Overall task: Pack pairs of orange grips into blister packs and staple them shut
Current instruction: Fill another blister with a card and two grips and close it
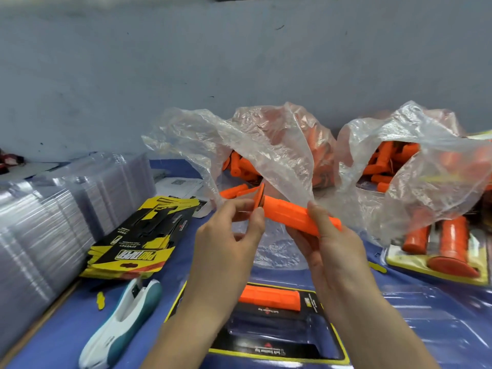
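I hold one orange grip (290,215) in the air over the table with both hands. My left hand (229,235) pinches its flanged end between thumb and fingers. My right hand (330,243) curls round the other end. Below my wrists lies an open blister pack (266,339) with a black and yellow card, and one orange grip (270,296) lies in its upper pocket. A white and teal stapler (125,318) lies on the blue table to the left.
Two clear plastic bags (266,145) (426,161) full of loose orange grips stand behind my hands. Stacks of clear blister shells (53,209) fill the left. A pile of yellow and black cards (143,235) lies beside them. A packed blister (439,254) lies at right.
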A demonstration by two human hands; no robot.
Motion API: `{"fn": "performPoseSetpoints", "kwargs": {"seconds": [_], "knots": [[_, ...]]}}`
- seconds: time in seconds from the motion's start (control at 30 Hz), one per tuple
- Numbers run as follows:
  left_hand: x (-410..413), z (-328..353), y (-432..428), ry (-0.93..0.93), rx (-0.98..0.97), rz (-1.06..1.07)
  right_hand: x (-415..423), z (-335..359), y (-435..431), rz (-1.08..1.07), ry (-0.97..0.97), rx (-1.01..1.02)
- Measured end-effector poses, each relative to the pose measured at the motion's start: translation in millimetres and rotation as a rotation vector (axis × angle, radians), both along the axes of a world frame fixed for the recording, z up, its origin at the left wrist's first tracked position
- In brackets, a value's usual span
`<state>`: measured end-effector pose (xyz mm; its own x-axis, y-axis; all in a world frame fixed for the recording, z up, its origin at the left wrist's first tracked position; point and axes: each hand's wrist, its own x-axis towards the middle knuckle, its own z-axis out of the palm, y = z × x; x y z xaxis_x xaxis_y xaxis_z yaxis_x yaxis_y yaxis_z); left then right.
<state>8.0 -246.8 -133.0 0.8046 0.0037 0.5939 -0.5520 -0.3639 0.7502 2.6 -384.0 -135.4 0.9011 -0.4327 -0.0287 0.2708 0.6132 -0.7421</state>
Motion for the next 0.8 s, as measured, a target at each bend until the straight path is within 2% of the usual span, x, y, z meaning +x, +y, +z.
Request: {"fn": "performPoseSetpoints", "kwargs": {"seconds": [0.17,0.37,0.43,0.5,0.63,0.8], "knots": [[10,-13,13,0.055,0.004,0.108,-16,-12,15,-0.008,-0.035,-0.309],[11,-20,26,0.089,-0.022,0.154,-26,-20,20,0.118,-0.002,-0.448],[8,-15,27,0.055,-0.041,0.135,-30,-20,18,0.157,0.036,-0.617],[5,-7,29,-0.007,-0.089,0.083,-33,-17,20,0.220,0.052,-0.759],[-7,5,26,-0.081,-0.156,-0.127,-35,-18,30,0.316,-0.090,-0.771],[-9,-3,12,0.127,-0.236,-0.408,-33,-24,29,0.093,-0.200,-0.917]]}}
